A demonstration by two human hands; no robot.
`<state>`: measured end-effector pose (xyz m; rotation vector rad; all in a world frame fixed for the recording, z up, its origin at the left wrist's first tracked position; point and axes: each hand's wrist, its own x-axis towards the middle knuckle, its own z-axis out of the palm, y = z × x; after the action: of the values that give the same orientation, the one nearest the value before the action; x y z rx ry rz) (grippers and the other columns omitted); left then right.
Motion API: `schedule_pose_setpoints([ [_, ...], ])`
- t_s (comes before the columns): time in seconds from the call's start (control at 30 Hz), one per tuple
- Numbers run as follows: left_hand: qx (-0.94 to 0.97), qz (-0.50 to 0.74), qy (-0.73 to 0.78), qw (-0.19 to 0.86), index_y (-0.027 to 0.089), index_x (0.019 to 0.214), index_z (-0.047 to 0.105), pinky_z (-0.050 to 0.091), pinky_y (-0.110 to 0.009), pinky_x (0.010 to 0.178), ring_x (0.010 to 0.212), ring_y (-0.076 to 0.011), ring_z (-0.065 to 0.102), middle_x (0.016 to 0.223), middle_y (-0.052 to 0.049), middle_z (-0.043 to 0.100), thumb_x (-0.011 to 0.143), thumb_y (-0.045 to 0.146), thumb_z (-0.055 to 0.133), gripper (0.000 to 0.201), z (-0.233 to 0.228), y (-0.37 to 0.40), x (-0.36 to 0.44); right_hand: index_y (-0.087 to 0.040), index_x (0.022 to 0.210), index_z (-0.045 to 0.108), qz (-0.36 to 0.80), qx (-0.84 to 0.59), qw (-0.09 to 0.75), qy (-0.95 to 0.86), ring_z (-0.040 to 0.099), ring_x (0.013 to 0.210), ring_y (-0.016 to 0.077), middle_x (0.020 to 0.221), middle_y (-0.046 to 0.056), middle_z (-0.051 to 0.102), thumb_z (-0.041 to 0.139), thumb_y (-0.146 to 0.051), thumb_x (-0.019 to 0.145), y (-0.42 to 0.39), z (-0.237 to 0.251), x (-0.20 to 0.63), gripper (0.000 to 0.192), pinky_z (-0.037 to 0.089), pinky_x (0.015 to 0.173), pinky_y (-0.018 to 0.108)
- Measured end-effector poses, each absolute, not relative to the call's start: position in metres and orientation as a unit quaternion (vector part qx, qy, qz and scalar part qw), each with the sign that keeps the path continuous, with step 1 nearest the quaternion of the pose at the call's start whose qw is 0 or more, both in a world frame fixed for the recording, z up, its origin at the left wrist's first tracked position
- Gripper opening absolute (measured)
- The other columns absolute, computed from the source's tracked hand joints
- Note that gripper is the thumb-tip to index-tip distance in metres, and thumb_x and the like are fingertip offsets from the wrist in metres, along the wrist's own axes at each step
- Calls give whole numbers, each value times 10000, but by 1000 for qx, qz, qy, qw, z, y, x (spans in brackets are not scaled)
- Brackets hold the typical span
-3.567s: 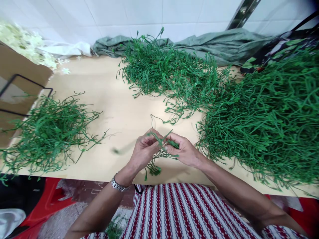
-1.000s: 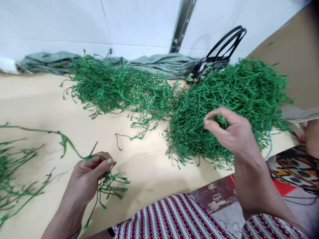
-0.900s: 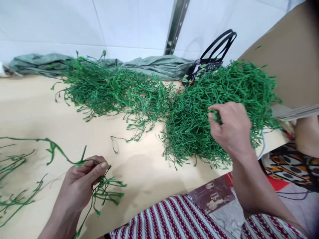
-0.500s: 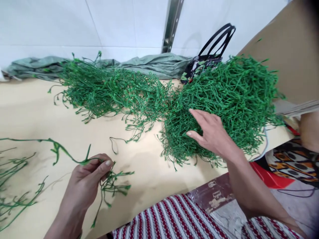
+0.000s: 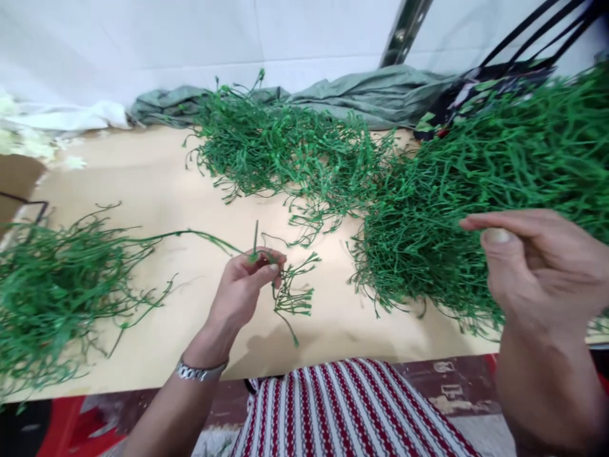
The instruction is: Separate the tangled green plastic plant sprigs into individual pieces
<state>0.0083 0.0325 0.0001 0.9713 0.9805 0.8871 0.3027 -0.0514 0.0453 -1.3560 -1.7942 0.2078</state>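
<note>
My left hand (image 5: 242, 285), with a metal-banded watch (image 5: 201, 371) on its wrist, pinches a thin green plastic stem (image 5: 193, 232) between thumb and fingers. The stem runs out leftward, and a cluster of small forked sprigs (image 5: 297, 295) hangs on the right side of that hand. My right hand (image 5: 542, 266) is raised in front of the large heap of green sprigs (image 5: 442, 235). Its thumb and forefinger are drawn together; whatever may be between them is too thin to make out.
A second, flatter heap of sprigs (image 5: 285, 146) lies along the back. Longer branched stems (image 5: 71, 285) lie at left beside a cardboard box (image 5: 16, 181). Behind are a green cloth (image 5: 371, 95) and a dark patterned bag (image 5: 476, 95). The tan tabletop (image 5: 143, 165) shows between.
My right hand has lifted off the large heap toward me, its fingers closing from spread to a pinch. My left hand still holds the stem. The view has swung left.
</note>
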Motion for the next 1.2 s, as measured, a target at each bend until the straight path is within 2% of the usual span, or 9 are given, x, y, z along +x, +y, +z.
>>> schedule_pose_setpoints([
  [0.3,468,379,430,673,128,700,656,420,-217,481,486,-76,520,658,10,568,644,94,633,70,3,18,21,-154,961,597,52,-389,409,-824,563,839,169,876,63,643,519,-89,797,-28,16,193,193,447,738,334],
  [0.43,497,401,431,638,150,737,643,417,-222,508,515,-88,524,630,18,551,676,87,608,95,0,12,20,-143,839,617,10,-454,308,-836,518,779,180,774,57,624,501,-114,809,-22,4,186,123,375,749,358],
  [0.53,535,427,434,586,157,744,639,415,-229,548,580,-101,535,680,2,558,695,92,604,89,-3,9,18,-151,736,601,93,-494,263,-823,485,701,162,700,39,588,481,-148,824,-21,-2,187,149,352,695,328],
  [0.67,609,435,415,517,154,727,632,426,-251,604,672,-129,537,719,-24,562,723,98,586,73,-4,7,17,-150,817,586,241,-510,299,-770,509,698,135,717,15,580,520,-165,814,-18,-4,188,68,372,686,284],
  [0.73,648,439,389,486,155,729,630,430,-265,634,703,-139,537,720,-32,566,744,91,563,94,-2,6,16,-157,904,577,294,-510,314,-745,519,714,127,737,6,569,552,-162,793,-16,-5,186,115,387,676,262],
  [0.8,676,442,364,464,156,734,629,431,-274,650,720,-143,540,723,-37,571,759,82,546,115,-1,5,14,-162,898,573,319,-494,324,-741,511,706,119,738,2,549,556,-143,782,-13,-7,184,119,392,646,242],
  [0.87,693,442,344,454,158,753,632,433,-275,646,722,-143,543,731,-41,575,763,73,541,125,0,5,12,-158,804,568,310,-483,340,-745,497,692,119,716,4,529,543,-121,779,-13,-9,182,51,388,624,237],
  [0.97,705,441,321,453,160,791,638,438,-279,641,736,-147,545,774,-51,576,767,74,536,136,-1,3,10,-152,716,546,256,-479,362,-758,484,696,133,689,14,511,537,-102,770,-13,-11,179,74,388,625,254],
  [1.2,638,473,369,483,177,938,612,418,-329,770,868,-190,539,884,-76,589,787,129,524,181,-12,4,-3,-150,746,550,171,-441,407,-782,498,714,141,742,51,540,482,-104,823,-17,-16,180,112,423,645,278],
])
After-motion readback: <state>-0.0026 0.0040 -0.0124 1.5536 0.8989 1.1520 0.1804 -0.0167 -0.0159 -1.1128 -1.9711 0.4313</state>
